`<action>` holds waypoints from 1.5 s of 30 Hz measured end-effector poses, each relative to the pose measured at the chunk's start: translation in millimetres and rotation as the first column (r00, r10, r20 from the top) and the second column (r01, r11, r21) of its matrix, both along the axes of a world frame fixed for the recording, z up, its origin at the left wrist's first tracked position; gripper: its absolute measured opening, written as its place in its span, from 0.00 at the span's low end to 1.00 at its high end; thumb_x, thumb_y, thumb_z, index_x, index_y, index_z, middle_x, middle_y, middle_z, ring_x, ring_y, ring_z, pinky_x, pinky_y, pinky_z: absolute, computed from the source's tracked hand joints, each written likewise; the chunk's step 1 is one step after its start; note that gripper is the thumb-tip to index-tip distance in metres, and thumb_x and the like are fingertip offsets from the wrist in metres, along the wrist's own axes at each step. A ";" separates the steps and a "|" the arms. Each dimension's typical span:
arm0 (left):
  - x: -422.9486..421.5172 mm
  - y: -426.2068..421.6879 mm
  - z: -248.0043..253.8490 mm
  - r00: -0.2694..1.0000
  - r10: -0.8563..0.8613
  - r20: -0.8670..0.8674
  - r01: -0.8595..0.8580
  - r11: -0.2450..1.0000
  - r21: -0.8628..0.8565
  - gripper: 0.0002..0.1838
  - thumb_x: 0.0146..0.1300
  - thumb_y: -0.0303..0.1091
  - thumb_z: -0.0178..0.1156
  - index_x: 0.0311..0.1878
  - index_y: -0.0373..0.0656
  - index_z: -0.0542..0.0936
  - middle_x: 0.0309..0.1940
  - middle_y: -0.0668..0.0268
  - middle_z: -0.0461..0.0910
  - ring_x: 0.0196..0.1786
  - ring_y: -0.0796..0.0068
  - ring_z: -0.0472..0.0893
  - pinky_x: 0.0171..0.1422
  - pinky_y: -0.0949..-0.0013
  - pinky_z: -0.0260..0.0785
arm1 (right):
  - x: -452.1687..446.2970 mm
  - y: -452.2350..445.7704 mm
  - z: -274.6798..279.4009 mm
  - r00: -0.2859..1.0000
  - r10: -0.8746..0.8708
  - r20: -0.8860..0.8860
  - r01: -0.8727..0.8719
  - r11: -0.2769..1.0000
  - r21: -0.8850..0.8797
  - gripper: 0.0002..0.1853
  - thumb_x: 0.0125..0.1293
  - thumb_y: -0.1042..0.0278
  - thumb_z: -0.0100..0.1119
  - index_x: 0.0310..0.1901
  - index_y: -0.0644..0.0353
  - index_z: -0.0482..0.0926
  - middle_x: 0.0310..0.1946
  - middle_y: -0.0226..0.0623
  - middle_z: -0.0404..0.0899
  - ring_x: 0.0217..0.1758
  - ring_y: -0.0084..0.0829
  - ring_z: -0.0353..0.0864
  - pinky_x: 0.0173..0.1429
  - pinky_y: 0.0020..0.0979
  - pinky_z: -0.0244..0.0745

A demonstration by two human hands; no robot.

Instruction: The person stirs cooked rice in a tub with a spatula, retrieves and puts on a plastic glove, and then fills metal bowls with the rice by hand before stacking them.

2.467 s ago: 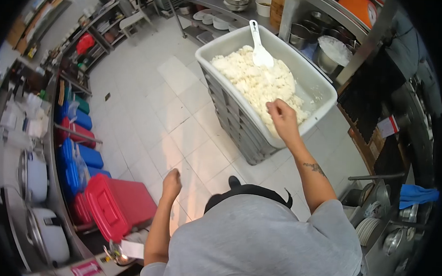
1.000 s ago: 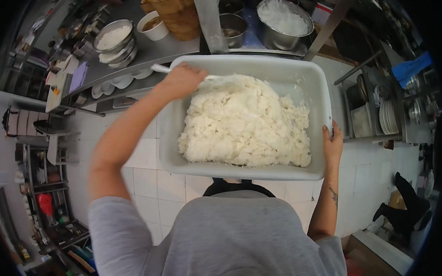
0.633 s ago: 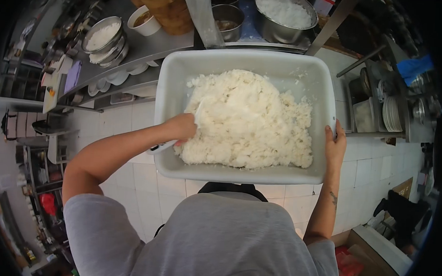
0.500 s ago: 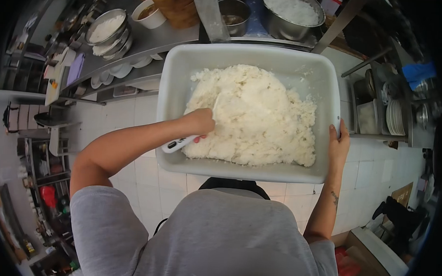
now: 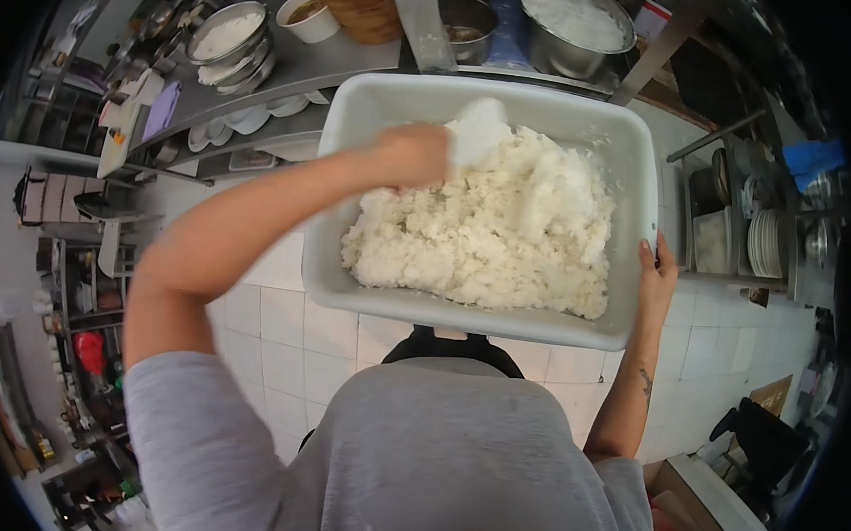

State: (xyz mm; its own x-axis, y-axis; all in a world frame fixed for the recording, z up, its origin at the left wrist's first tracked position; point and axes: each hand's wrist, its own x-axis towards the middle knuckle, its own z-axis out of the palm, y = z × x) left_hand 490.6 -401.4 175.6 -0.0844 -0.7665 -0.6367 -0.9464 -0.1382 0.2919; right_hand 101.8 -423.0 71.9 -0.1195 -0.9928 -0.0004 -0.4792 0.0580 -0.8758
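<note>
At upper centre, the left hand [image 5: 413,157] clenches a paddle [image 5: 481,131] swung up from the rice [image 5: 474,244], now seemingly looser; the right hand [image 5: 659,268] grips the tub [image 5: 565,117].

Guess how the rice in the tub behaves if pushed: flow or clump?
The rice would probably shift in clumps rather than pour, since its surface is lumpy and uneven. It may hold a rough mound, as the heaped part at right suggests. It's likely somewhat sticky: small bits dot the bare inside of the tub.
</note>
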 end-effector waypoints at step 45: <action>-58.5 -18.7 -21.3 0.704 -0.636 0.315 0.698 0.703 -0.139 0.09 0.57 0.29 0.53 0.39 0.34 0.75 0.22 0.52 0.79 0.28 0.53 0.82 0.31 0.53 0.73 | 8.0 3.3 9.3 0.985 -0.153 -0.079 0.154 0.988 0.005 0.21 0.60 0.67 0.48 0.52 0.66 0.78 0.36 0.47 0.81 0.37 0.34 0.78 0.47 0.31 0.72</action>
State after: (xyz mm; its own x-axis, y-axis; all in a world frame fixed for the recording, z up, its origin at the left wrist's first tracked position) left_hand 432.1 -420.2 154.3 -0.5093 -0.6871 -0.5182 -0.8016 0.5978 -0.0047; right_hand 109.8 -419.7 81.2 -0.2702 -0.9628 0.0040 -0.5310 0.1455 -0.8348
